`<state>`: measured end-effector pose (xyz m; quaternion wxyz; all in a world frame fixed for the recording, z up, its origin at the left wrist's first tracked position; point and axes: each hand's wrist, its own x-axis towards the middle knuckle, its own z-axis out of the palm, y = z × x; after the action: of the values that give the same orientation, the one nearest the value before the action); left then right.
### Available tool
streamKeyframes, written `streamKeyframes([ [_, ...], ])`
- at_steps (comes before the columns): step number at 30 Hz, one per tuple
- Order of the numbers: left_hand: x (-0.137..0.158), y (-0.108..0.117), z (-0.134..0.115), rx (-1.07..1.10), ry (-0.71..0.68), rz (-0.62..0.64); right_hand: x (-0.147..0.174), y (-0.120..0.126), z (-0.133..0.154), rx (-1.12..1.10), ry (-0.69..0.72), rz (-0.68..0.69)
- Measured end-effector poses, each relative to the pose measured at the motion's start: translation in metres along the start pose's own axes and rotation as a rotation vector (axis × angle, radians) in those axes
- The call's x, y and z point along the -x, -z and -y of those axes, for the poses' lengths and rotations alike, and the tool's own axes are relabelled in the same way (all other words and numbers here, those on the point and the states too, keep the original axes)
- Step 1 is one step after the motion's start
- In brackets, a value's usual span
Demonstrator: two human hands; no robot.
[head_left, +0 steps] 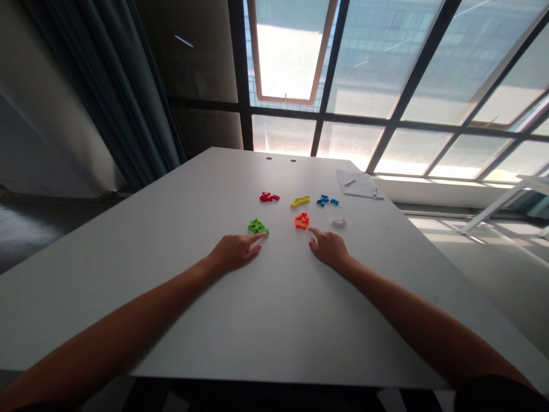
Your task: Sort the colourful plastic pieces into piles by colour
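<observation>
My left hand (234, 252) rests low over the white table (283, 315), its index finger stretched to the near right edge of a green pile of small plastic pieces (256, 225). The thumb stays apart, and nothing shows in its grasp. On the other side, my right hand (329, 247) points its index finger at the lower right of an orange-red group of pieces (302, 220); whether it touches them I cannot tell. Its thumb is apart from that finger, with nothing visible between them. To its right lies a small white group (339, 222).
Farther back sit red pieces (269, 197), yellow pieces (299, 201) and blue pieces (323, 199) in a row. Paper sheets (362, 186) with pens on them lie near the right edge. Windows (285, 51) and a dark curtain (103, 74) stand beyond.
</observation>
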<state>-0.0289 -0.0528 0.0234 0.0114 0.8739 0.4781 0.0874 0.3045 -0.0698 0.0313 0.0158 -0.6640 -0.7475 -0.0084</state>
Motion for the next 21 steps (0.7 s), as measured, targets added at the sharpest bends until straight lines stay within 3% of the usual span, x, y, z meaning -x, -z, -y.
streamKeyframes([
  [8,0.001,-0.005,0.005,0.085,-0.165,-0.013,-0.001,-0.004,-0.008,-0.041,0.091,-0.015],
  [12,0.003,-0.002,0.002,0.122,-0.254,-0.032,0.005,-0.009,-0.010,-0.100,0.226,-0.076],
  [17,0.009,0.008,-0.014,0.176,-0.433,-0.096,0.024,-0.007,0.000,-0.114,0.441,-0.221],
  [21,0.015,0.011,-0.029,0.230,-0.490,-0.181,0.042,0.001,0.011,-0.194,0.542,-0.386],
])
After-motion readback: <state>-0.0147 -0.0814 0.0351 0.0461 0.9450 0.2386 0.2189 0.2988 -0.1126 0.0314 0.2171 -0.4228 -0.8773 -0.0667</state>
